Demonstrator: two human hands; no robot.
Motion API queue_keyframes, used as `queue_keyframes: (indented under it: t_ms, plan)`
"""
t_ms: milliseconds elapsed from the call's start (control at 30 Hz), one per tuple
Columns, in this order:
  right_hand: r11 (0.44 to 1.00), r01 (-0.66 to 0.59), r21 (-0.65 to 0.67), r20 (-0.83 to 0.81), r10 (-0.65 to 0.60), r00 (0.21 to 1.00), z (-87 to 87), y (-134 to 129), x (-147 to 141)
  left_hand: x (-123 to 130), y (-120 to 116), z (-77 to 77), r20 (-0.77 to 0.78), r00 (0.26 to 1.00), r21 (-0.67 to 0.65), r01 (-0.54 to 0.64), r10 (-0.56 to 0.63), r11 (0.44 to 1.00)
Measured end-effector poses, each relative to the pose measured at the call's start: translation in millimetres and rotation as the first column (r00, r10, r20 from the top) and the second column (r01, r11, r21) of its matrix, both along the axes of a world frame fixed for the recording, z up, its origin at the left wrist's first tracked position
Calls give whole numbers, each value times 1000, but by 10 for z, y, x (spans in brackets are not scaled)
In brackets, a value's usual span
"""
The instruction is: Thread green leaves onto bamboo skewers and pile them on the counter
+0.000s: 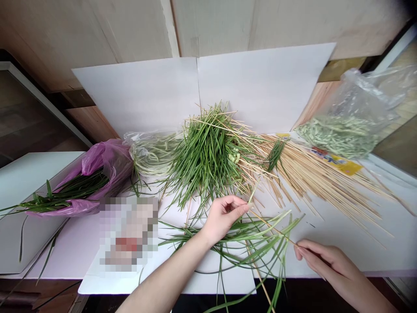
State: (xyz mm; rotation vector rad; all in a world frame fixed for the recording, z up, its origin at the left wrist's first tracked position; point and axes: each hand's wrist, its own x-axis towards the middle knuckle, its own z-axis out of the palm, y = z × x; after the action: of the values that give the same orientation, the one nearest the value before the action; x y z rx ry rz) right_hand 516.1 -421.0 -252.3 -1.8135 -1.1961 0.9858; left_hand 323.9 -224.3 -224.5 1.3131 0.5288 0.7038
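Note:
My left hand (226,217) is closed in a pinch, with a pale chive end poking up past its fingertips. A bamboo skewer (275,230) runs from those fingertips down to my right hand (327,261), whose thumb and fingers pinch its other end. Beneath the skewer, loose garlic chives (250,232) lie across the white table, and some hang over its front edge. Another thin skewer (260,276) slants through them. Behind my left hand stands a big heap of green chive bundles (206,152) with skewer ends sticking out to the right.
A pile of bare bamboo skewers (312,180) spreads over the right side. Clear bags of pale green strips (340,132) and long pale strands (154,152) stand at the back. A purple bag of chives (107,165) lies left, near a pixelated patch (128,234). White boards (146,95) back the table.

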Motion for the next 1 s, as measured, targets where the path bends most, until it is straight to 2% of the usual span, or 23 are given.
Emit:
queue_keyframes:
  t_ms: [533,1000]
  plan:
    - [1000,-19,11,5,19,1000,-37,0,-1,6,1,-29,18,1000,-79,8,-7,997]
    - [999,-38,7,8,38,999,-21,24,-31,16,-35,-39,14,1000,-211,-14,17,977]
